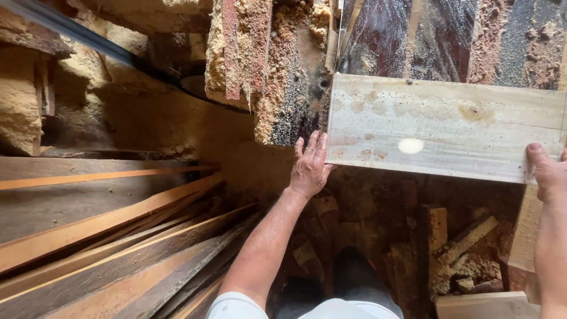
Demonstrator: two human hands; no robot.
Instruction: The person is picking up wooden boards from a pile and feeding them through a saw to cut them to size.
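Pale board (443,127) lies flat on sawdust-caked table (283,71), between both hands. Left hand (308,168) flat, fingers spread, pressing board's left end. Right hand (548,171) clasps right edge, thumb on top. Offcuts (466,236) on floor below.

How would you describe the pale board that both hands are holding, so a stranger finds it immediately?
Look at the sawdust-covered saw table at the top. On its right side lies the pale board, between the left hand and the right hand. It is the only wide, light, clean plank; the neighbours are dark or sawdust-covered.
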